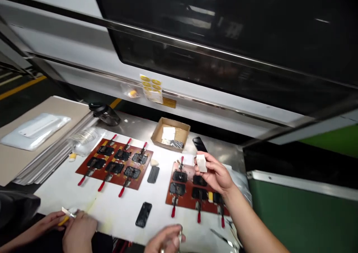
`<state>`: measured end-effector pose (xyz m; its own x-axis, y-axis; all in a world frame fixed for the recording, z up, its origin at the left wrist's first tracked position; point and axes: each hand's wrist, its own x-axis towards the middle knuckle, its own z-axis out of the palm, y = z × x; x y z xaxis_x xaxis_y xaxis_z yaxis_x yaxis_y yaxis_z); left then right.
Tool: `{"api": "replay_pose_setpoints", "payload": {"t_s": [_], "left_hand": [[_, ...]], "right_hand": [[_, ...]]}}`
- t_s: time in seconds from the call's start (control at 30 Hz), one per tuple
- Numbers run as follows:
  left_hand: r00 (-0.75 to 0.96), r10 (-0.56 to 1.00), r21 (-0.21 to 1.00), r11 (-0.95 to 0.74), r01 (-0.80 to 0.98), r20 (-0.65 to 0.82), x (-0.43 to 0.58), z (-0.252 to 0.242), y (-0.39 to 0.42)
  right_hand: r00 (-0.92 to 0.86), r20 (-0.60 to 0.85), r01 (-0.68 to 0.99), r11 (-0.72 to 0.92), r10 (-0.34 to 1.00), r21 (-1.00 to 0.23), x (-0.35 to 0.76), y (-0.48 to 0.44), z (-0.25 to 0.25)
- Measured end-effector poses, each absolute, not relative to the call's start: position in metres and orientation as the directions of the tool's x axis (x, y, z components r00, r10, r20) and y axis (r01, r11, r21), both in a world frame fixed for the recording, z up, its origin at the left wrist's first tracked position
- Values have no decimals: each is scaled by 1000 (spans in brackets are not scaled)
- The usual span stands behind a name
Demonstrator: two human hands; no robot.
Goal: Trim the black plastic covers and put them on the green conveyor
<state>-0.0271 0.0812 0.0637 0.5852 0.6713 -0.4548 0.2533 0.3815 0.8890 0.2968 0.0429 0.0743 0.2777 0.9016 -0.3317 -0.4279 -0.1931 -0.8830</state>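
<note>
My right hand [214, 171] is raised over the right-hand brown fixture board [187, 201], pinching a small flat white piece [201, 163]. That board carries black parts [177, 189] under red-handled toggle clamps [198, 215]. At the bottom edge, my left hand [166, 240] has its fingers closed around a thin, shiny item, blurred and partly cut off by the frame. A black rectangular part [143, 214] lies on the white sheet [112, 212] to the left of it. A thin metal tool [222, 238] rests near my right forearm.
Another person's hands [79, 227] hold a yellow-and-white object at lower left. A second fixture board [117, 178], a cardboard box [170, 133], a phone [199, 144], a dark bottle [104, 114] and stacked cardboard [36, 133] occupy the bench. A machine panel [223, 70] rises behind.
</note>
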Motion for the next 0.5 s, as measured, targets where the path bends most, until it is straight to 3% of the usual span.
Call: {"api": "replay_pose_setpoints", "payload": {"t_s": [0.07, 0.17, 0.23, 0.4, 0.5], "left_hand": [[612, 600, 852, 438, 288, -515, -1, 62, 38], [644, 535, 813, 524, 254, -546, 16, 59, -3], [675, 524, 797, 581, 162, -519, 21, 58, -18], [703, 513, 751, 659, 45, -493, 32, 63, -46], [700, 523, 746, 666, 21, -487, 38, 66, -61]], "right_hand": [[301, -317, -356, -202, 900, -912, 286, -13, 84], [338, -212, 23, -234, 917, -972, 263, -84, 88], [350, -154, 188, -231, 924, -955, 246, -121, 89], [433, -95, 228, -211, 897, -951, 209, -173, 94], [491, 14, 315, -162, 871, -935, 196, -181, 94]]}}
